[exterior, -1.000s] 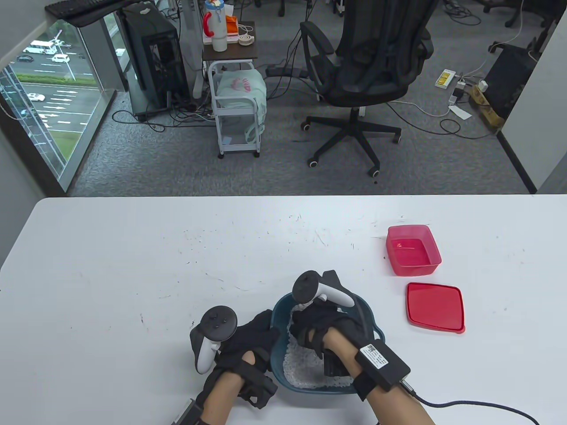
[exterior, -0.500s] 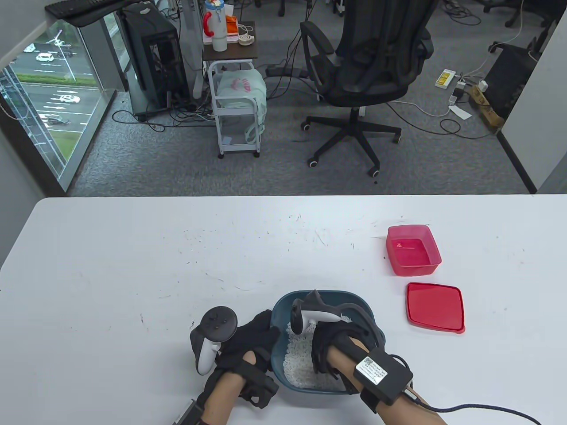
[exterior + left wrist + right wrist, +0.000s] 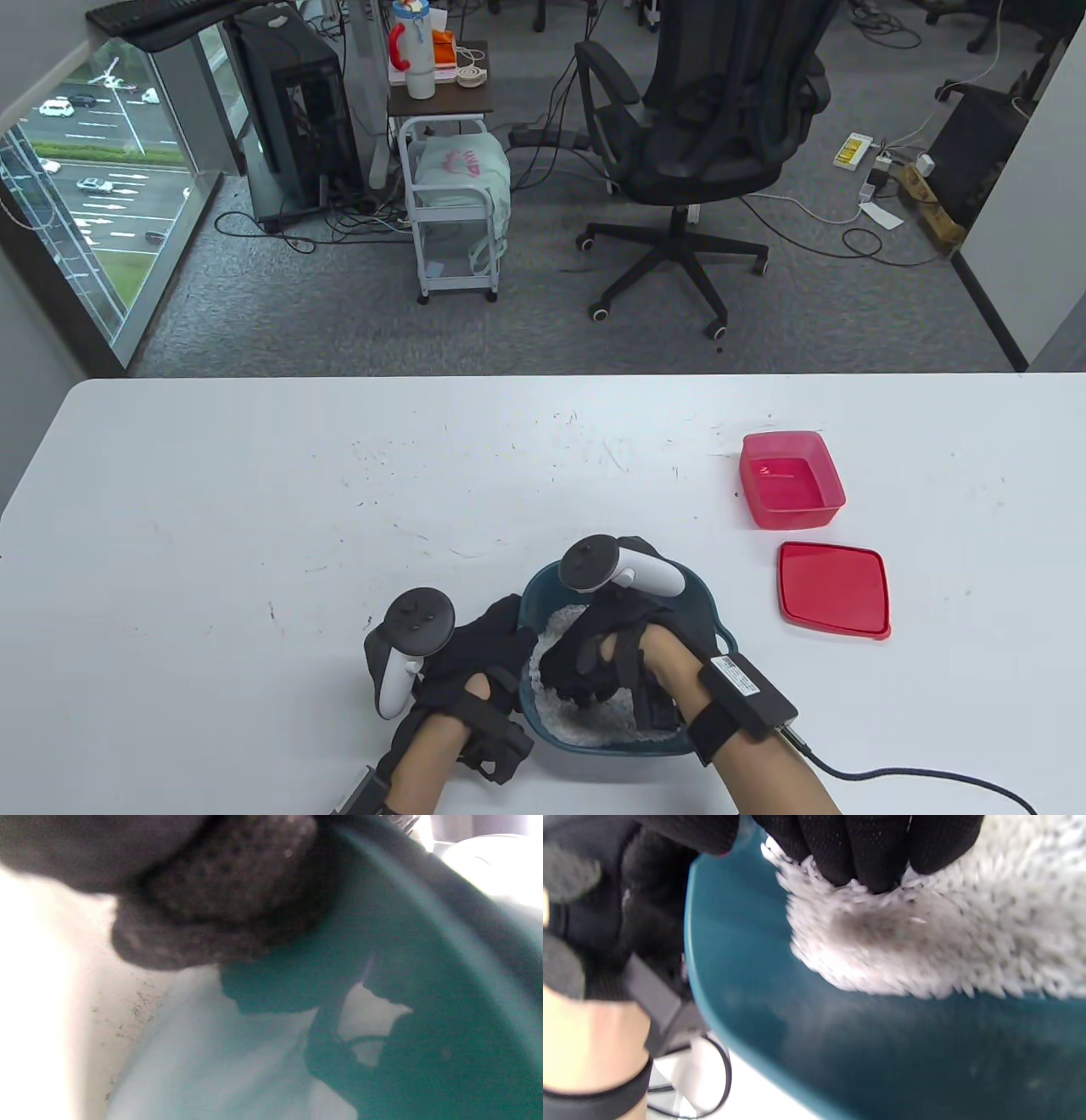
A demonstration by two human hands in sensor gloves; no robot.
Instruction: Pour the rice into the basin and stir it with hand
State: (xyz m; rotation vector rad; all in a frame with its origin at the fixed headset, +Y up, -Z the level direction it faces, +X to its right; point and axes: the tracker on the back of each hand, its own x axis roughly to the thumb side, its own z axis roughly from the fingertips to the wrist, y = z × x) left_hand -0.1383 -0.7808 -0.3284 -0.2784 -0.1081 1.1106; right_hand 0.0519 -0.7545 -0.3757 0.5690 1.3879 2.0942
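Lower centre, I see my left hand (image 3: 475, 671) gripping the rim of the one teal basin (image 3: 543, 586). Inside it, my right hand (image 3: 607, 658) digs bunched fingertips (image 3: 865, 861) into the rice (image 3: 594, 726) — grasp unclear. Right: one pink container (image 3: 793, 480), one red lid (image 3: 836, 588).

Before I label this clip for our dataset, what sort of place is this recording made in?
Most likely an office or lab, not a kitchen. Beyond the white table are a black swivel office chair, a computer tower with cables trailing over grey carpet, and a window overlooking a road.
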